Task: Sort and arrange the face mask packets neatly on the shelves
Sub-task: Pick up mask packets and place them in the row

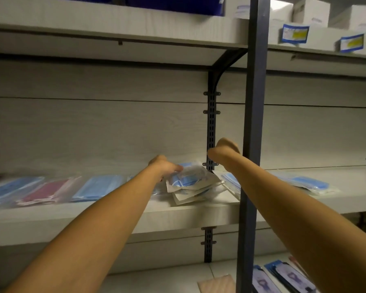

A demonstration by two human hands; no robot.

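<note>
- Straight ahead: pale wood-grain shelving unit with a dark grey metal upright post (255, 115) running top to bottom, slotted dark bracket rail (211, 132) on the back panel just left of it.
- Middle white shelf board (178, 216) carries all the packets I'm working on; both my bare forearms reach over its front edge.
- Upper shelf, right of the post: white cardboard boxes with blue-and-yellow labels (295, 33). Left of the post up top, dark blue box (173, 3), cut off by the frame.
- Left part of middle shelf: row of flat clear-wrapped mask packets lying side by side, blurred: light blue packet (98, 187), maroon packet (42, 192) left of it, another blue packet at far left (9, 190).
- Right of the post, same shelf: blue mask packets in clear wrap (306, 182), loosely piled, partly behind my right forearm.
- Centre: untidy pile of clear plastic packets of blue face masks (190, 182), overlapping at angles, near the shelf's front edge, just left of the post.
- My left hand (164, 167) rests on the pile's back-left corner, fingers (176, 168) curled onto the top packet, gripping it.
- My right hand (226, 148) is raised above the shelf beside the bracket rail, touching no packet; seen from behind the wrist, fingers hidden, cannot tell if clenched or loose.
- Bottom shelf, lower right: dark blue-edged printed packets (283, 278) and a tan packet corner (218, 284).
</note>
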